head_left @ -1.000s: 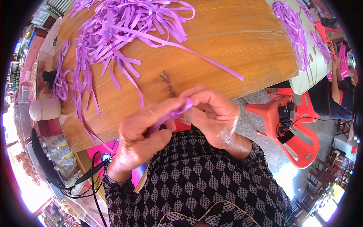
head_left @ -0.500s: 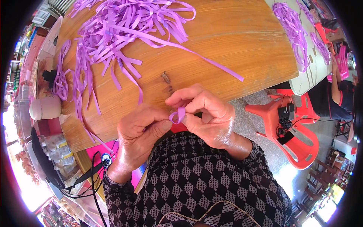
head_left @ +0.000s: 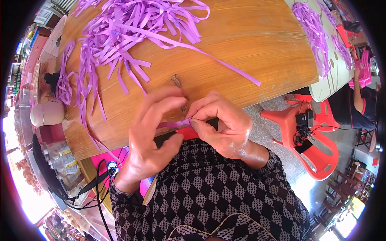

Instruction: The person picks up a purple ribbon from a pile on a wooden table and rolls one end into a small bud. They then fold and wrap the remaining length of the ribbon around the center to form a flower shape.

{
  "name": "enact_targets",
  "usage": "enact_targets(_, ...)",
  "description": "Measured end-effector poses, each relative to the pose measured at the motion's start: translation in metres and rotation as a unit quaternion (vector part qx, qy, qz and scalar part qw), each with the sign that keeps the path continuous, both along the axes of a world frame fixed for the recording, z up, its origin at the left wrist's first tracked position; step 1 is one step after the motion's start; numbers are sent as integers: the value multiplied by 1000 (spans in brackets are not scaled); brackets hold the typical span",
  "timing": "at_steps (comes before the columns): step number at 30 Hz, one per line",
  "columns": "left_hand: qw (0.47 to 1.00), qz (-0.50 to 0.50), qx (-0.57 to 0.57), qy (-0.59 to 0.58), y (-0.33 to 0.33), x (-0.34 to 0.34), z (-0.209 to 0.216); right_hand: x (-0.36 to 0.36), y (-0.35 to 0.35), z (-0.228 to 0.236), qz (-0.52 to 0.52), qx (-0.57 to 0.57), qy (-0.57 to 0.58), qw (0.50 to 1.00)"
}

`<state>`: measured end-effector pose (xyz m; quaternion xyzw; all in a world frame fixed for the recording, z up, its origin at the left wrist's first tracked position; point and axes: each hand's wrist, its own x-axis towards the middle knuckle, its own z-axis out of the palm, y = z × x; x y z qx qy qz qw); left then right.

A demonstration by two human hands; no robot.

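Between the thumb and fingertips of my right hand, a purple ribbon is pinched at a small bunched spot. From there the ribbon runs left, passing behind my left hand. That left hand is open, its thumb and fingers spread around the strip, and its upper fingers are smeared by motion. A big tangled heap of purple ribbons covers the far left of the wooden table. One long strand from the heap stretches toward the right across the wood.
More purple ribbons lie on a pale table at the far right. A red plastic chair holding black devices and cables stands on the right. Left are a pinkish rounded object and a black cable. Another person's arm shows far right.
My left hand has let go of the small ribbon loop and opened, moving slightly up. The loop has been drawn into a small bunch at my right fingertips.
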<state>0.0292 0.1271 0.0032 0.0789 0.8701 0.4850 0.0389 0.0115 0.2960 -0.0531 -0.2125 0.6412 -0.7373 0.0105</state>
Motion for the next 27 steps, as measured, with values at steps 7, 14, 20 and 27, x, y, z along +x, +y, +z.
enact_targets(7, 892, 21, 348, -287, -4, -2, -3, -9, 7, 8, -53, 88, 197, 975)
enact_targets(14, 941, 38, 243, -232, 0, 2, -3, -10, 8, 5, -65, 141, 265, 952)
enact_targets(20, 926, 73, 260, -264, 5, -1, -1, -12, 15, 3, -38, 142, 267, 953)
enact_targets(27, 944, 22, 275, -181, 3, 1, -13, -13, 15, 2, -22, 154, 277, 948)
